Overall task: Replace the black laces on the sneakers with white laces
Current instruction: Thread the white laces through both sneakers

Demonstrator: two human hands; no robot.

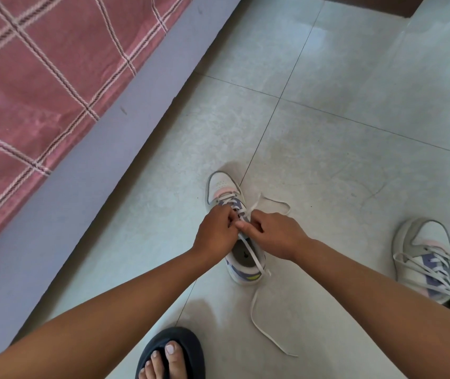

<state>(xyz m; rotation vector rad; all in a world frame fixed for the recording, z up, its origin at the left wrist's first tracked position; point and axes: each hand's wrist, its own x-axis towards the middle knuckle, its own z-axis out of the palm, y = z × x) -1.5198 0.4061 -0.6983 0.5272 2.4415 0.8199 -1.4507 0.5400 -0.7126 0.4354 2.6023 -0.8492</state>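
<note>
Pink plaid bedcover (40, 77) – grey tiled floor (355, 132) – dark slipper (191, 343)

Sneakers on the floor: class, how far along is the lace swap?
Done: the sneaker on the right already wears white laces. In hand: the left hand and right hand work a white lace into the middle sneaker. Left: its upper eyelets, since loose lace trails on the floor. No black laces show.
</note>
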